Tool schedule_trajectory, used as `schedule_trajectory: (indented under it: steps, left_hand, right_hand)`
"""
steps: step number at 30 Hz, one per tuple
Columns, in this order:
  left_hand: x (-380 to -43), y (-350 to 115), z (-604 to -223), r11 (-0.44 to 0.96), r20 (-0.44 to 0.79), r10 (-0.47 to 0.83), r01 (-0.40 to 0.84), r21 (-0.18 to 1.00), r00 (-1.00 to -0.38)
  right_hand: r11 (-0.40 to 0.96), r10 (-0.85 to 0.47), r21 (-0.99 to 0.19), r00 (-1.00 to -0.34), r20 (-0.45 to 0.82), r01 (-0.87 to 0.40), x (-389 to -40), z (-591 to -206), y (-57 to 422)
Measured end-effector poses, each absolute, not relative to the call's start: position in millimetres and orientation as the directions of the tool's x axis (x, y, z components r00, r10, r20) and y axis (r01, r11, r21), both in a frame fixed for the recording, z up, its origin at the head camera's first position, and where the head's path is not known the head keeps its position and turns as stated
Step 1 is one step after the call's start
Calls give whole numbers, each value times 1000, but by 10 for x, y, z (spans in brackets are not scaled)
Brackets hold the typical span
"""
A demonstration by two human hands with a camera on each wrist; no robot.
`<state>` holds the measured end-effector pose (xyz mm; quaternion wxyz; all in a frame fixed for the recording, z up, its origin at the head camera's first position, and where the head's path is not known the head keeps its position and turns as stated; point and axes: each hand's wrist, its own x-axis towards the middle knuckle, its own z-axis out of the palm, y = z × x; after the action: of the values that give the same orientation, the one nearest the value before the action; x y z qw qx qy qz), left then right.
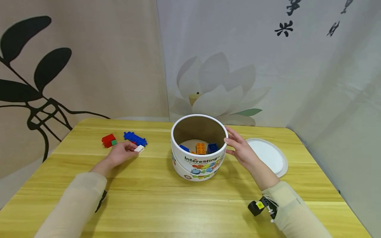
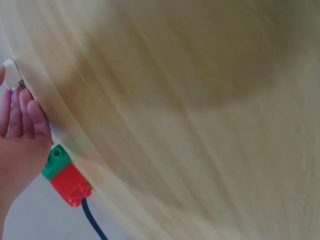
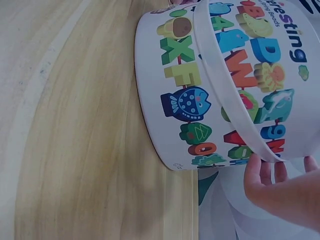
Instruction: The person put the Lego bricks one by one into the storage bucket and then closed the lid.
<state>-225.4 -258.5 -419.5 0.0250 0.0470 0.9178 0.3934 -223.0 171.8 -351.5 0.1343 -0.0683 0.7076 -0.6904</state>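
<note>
My left hand pinches a small white block just above the table, left of the bucket. In the left wrist view that white block shows at the fingertips. Close beyond this hand lies a blue studded piece, with a bit of red half hidden behind the fingers. Red bricks joined to a green one are just left of it. My right hand touches the right side of a white printed bucket near its rim, fingers spread. Inside are an orange brick and blue bricks.
A round white lid lies on the wooden table, right of the bucket and partly behind my right forearm. The bucket's white handle hangs down across its printed side. A printed curtain stands behind the table.
</note>
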Motion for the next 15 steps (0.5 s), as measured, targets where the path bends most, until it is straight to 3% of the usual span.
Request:
schedule_trajectory:
  steps: [15]
  left_hand:
    - [-2242,-2685,-4086,662,-44,158,73,746,-987]
  right_hand:
    - [58,-278,-995,-955,-100,87,-2228,-3520,1680]
